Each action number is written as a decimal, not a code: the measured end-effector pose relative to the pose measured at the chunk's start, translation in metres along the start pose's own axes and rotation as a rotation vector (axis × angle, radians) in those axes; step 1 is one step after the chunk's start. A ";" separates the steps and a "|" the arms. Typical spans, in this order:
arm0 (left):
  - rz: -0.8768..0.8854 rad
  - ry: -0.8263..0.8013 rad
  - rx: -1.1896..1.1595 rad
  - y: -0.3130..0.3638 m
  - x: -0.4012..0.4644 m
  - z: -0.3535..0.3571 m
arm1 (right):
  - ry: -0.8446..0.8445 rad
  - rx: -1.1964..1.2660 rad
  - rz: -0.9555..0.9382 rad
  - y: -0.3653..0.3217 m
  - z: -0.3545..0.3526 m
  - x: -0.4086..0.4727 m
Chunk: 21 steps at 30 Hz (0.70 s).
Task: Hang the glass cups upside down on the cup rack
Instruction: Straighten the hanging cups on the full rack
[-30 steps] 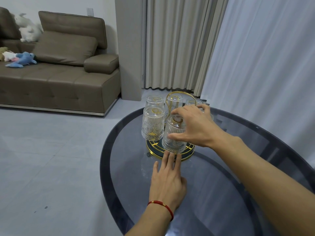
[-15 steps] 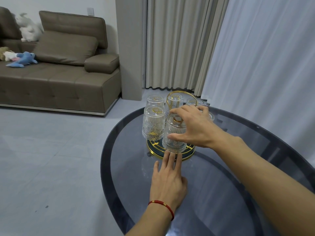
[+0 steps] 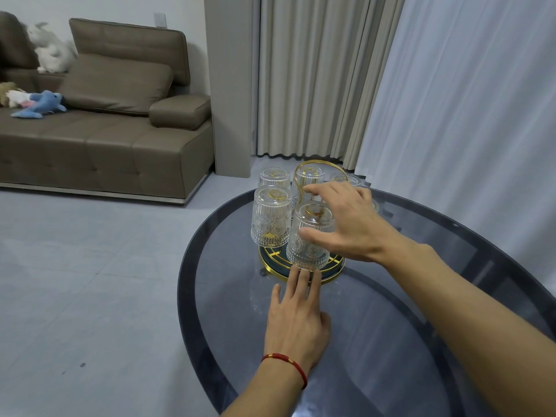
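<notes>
A round cup rack [image 3: 268, 259] with a dark base, gold trim and a gold loop handle [image 3: 299, 173] stands at the far side of the glass table [image 3: 391, 326]. Several ribbed glass cups hang on it upside down. The nearest cup [image 3: 304, 254] sits at the front, with another cup [image 3: 270, 224] to its left. My right hand [image 3: 352, 227] hovers beside the nearest cup with fingers spread and lifted off its top, while the thumb rests against its side. My left hand [image 3: 296, 323] lies flat on the table, fingertips at the rack's base.
The dark oval table's edge [image 3: 186, 296] curves close on the left, with grey floor beyond. A brown sofa [image 3: 105, 139] with plush toys stands at the back left. Curtains [image 3: 451, 115] hang behind and right of the table.
My right hand's fingers have lifted off the top of the nearest cup and spread, so its gold-ringed bottom now shows. The left hand stays flat in place.
</notes>
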<state>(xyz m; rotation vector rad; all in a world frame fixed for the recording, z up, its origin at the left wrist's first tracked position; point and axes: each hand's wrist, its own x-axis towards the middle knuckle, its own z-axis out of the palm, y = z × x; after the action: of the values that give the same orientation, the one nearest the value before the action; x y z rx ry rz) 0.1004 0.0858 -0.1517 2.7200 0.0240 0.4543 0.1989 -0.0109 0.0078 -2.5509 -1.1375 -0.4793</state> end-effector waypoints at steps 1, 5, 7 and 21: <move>-0.004 0.006 -0.005 0.000 0.000 0.000 | 0.039 0.061 0.007 0.002 -0.004 -0.003; -0.006 -0.015 0.034 0.001 0.000 0.001 | 0.340 0.291 0.164 0.025 -0.016 -0.016; -0.006 -0.027 0.043 0.000 0.000 0.001 | 0.330 0.282 0.281 0.038 -0.018 -0.023; -0.015 -0.053 0.039 0.000 0.001 0.001 | 0.148 0.321 0.424 0.055 0.000 -0.028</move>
<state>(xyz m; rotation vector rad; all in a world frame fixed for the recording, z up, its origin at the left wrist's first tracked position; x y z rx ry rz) 0.1019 0.0858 -0.1522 2.7674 0.0392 0.3808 0.2227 -0.0640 -0.0116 -2.3351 -0.5447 -0.3385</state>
